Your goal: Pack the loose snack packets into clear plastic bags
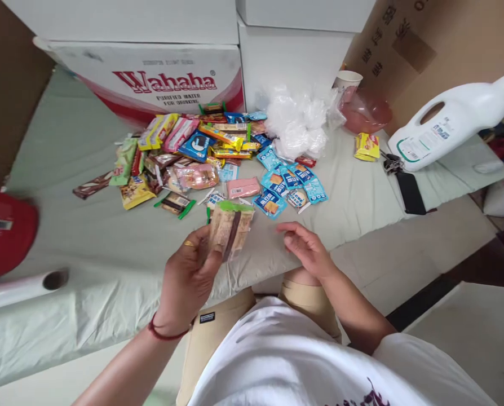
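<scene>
My left hand [190, 276] is closed around a flat snack packet [230, 231] with a green top edge and a dark stripe, raised above the front of the covered table. Its thumb presses on the near face. To the right of the packet, my right hand [305, 248] hovers with fingers apart and nothing in it. Beyond both hands lies a spread of wrapped snacks. Blue cracker packets [269, 202] lie nearest my right hand, a pink packet [243, 188] is just behind the held one, and a yellow packet [137, 190] lies further left.
White cartons [150, 79] stand along the back. Crumpled clear plastic bags [296, 121] sit before them, with a paper cup [348, 79] and a reddish bowl [366, 110] beside. At right are a white jug [450, 118] and a black phone [410, 193]; at left, a red object [7, 237] and a roll [23, 287].
</scene>
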The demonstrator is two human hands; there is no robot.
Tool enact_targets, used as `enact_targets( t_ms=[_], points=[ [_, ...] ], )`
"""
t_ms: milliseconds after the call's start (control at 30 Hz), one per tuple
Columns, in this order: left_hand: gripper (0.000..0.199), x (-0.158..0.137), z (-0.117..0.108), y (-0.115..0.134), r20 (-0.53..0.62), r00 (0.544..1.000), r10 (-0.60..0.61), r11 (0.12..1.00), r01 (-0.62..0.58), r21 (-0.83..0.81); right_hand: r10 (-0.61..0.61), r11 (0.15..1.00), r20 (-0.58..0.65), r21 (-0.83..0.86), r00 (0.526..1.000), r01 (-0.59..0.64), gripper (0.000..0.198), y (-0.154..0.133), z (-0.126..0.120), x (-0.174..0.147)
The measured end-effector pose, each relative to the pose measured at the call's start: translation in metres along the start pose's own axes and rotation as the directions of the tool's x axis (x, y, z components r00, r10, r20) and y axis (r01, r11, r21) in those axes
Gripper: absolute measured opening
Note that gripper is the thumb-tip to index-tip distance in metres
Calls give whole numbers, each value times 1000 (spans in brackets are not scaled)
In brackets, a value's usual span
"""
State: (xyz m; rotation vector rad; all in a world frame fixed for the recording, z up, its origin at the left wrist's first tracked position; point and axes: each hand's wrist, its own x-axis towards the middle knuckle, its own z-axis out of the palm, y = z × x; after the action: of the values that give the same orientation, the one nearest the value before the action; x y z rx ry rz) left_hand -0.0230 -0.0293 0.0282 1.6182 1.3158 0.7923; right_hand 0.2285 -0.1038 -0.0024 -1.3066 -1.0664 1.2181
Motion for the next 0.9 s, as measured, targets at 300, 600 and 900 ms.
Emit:
enact_targets(
  t_ms=[300,600,900],
  points=[
    [48,4,87,32,476,864,-162,790,402,-462,312,903,-48,326,949,-281,52,-1,2,-19],
    [33,11,81,-1,179,974,140,990,-133,-53,358,931,-735,332,577,-154,31,-16,-144,21],
    [23,-28,-38,-91,-208,943,262,794,-88,601,302,942,-895,228,327,-246,9,-25,-282,155]
  ],
)
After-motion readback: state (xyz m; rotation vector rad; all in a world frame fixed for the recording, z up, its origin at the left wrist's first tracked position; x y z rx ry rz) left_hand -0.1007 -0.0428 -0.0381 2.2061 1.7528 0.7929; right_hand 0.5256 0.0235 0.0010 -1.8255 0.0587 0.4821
